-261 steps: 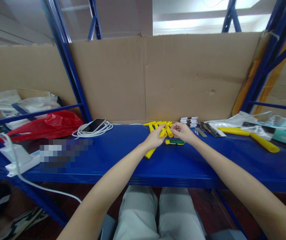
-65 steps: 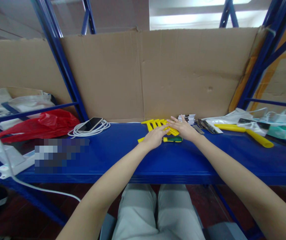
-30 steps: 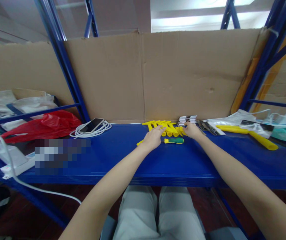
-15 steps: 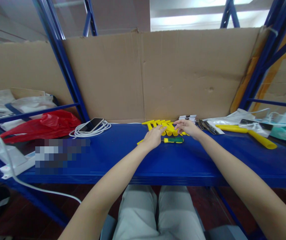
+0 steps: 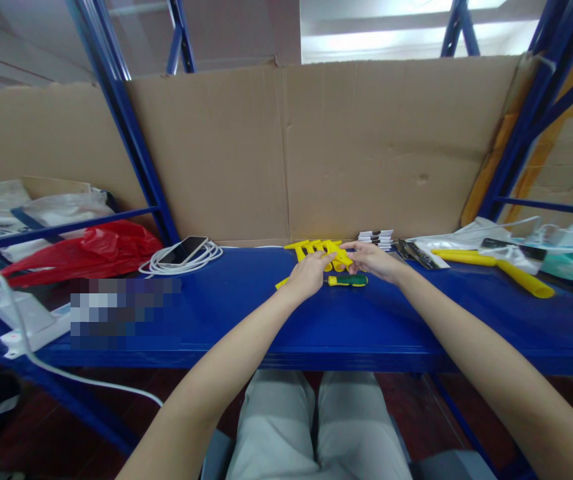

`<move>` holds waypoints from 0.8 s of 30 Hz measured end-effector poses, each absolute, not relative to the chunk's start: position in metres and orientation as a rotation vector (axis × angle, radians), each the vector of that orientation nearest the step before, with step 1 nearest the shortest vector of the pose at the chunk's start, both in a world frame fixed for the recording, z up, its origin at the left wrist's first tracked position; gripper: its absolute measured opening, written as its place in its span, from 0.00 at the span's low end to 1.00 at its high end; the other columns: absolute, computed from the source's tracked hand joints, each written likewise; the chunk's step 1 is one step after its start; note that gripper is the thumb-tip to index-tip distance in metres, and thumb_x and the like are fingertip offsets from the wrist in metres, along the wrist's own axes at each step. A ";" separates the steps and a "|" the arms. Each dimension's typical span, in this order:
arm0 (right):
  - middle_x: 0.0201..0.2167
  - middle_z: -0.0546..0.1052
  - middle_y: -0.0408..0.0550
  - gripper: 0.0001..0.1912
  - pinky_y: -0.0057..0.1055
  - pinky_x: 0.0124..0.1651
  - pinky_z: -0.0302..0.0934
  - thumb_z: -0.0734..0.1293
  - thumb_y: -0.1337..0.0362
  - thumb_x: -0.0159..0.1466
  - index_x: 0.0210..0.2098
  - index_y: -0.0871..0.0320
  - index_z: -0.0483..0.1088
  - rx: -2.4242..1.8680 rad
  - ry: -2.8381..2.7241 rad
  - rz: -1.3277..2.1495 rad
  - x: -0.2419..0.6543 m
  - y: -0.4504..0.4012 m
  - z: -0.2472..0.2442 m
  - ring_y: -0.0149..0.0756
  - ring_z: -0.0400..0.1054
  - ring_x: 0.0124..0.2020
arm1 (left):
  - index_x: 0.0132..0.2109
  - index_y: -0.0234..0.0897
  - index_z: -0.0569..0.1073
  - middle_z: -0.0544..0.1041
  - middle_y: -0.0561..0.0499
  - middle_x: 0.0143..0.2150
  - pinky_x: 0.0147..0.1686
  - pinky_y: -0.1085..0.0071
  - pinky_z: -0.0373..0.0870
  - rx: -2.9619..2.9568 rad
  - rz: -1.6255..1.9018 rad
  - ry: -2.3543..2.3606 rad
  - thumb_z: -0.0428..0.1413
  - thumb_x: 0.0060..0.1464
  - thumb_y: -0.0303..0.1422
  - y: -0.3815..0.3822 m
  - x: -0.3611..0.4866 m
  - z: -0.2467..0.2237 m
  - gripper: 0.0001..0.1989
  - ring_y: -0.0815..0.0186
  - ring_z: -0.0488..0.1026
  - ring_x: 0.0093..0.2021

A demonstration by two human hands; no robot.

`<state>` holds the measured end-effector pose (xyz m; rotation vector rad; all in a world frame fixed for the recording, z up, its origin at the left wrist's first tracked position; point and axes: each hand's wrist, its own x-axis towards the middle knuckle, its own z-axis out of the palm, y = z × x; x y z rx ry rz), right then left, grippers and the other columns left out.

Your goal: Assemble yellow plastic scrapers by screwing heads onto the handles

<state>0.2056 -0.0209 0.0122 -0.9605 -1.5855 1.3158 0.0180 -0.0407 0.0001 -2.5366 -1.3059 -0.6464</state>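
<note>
My left hand point(image 5: 307, 275) is closed around a yellow plastic part; one yellow end point(image 5: 281, 283) sticks out on its left, and the grip itself is largely hidden. From the other side, my right hand point(image 5: 373, 261) has its thumb and fingers at the right end of the yellow piece point(image 5: 341, 257) between the hands. Just behind, several matching yellow plastic parts point(image 5: 311, 245) with tubular ends lie in a row. Below my fingertips a screwdriver point(image 5: 349, 281) with a green and yellow handle lies on the blue shelf point(image 5: 246, 313), its shaft pointing towards my left hand.
Small white packets point(image 5: 376, 239) sit behind my right hand, beside a black-and-white package point(image 5: 421, 255). Further right lies a larger yellow tubular part point(image 5: 523, 277). A phone point(image 5: 183, 250) rests on a coiled white cable point(image 5: 211, 257) to the left. A cardboard wall point(image 5: 286, 153) closes the back.
My right hand has moved slightly left, and its fingers have come together at the yellow part. The left hand has stayed almost in place.
</note>
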 end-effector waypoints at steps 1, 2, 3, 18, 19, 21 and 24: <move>0.20 0.74 0.43 0.15 0.24 0.25 0.62 0.58 0.75 0.61 0.48 0.62 0.60 -0.946 -1.587 1.336 0.205 -0.022 0.013 0.27 0.67 0.18 | 0.59 0.35 0.63 0.69 0.42 0.55 0.51 0.66 0.64 -2.541 -0.653 -1.305 0.44 0.55 0.21 -0.040 0.018 0.000 0.24 0.63 0.66 0.54; 0.21 0.75 0.43 0.17 0.23 0.25 0.62 0.58 0.75 0.61 0.49 0.62 0.60 -0.938 -1.590 1.353 0.204 -0.023 0.014 0.27 0.67 0.18 | 0.59 0.35 0.63 0.69 0.42 0.55 0.51 0.66 0.64 -2.544 -0.656 -1.304 0.44 0.55 0.21 -0.040 0.018 0.000 0.24 0.63 0.66 0.54; 0.21 0.75 0.44 0.18 0.23 0.25 0.62 0.58 0.75 0.61 0.50 0.62 0.59 -0.935 -1.593 1.362 0.204 -0.024 0.014 0.27 0.67 0.18 | 0.59 0.35 0.63 0.69 0.42 0.55 0.51 0.66 0.64 -2.546 -0.656 -1.305 0.44 0.55 0.21 -0.039 0.017 0.000 0.25 0.63 0.66 0.54; 0.16 0.71 0.41 0.14 0.19 0.18 0.54 0.58 0.78 0.58 0.44 0.64 0.63 -1.176 -1.311 0.930 0.239 -0.001 0.014 0.22 0.57 0.12 | 0.62 0.39 0.57 0.69 0.44 0.56 0.49 0.65 0.65 -2.506 -0.538 -1.462 0.46 0.58 0.34 -0.046 0.016 0.009 0.25 0.59 0.68 0.53; 0.16 0.70 0.41 0.14 0.19 0.17 0.53 0.58 0.78 0.58 0.43 0.64 0.63 -1.189 -1.287 0.912 0.243 0.002 0.013 0.22 0.57 0.12 | 0.63 0.39 0.56 0.68 0.44 0.56 0.50 0.65 0.65 -2.531 -0.529 -1.430 0.46 0.59 0.35 -0.046 0.016 0.008 0.25 0.59 0.68 0.53; 0.15 0.70 0.41 0.14 0.20 0.17 0.52 0.59 0.78 0.57 0.43 0.64 0.63 -1.209 -1.251 0.877 0.247 0.006 0.009 0.22 0.56 0.12 | 0.63 0.39 0.55 0.68 0.43 0.57 0.50 0.65 0.64 -2.586 -0.496 -1.364 0.45 0.60 0.36 -0.047 0.016 0.007 0.25 0.60 0.67 0.54; 0.15 0.69 0.41 0.12 0.20 0.16 0.52 0.60 0.76 0.57 0.41 0.64 0.63 -1.214 -1.236 0.834 0.249 0.011 0.006 0.23 0.56 0.11 | 0.64 0.40 0.53 0.68 0.44 0.57 0.50 0.66 0.64 -2.624 -0.457 -1.329 0.44 0.60 0.37 -0.049 0.018 0.005 0.25 0.60 0.67 0.55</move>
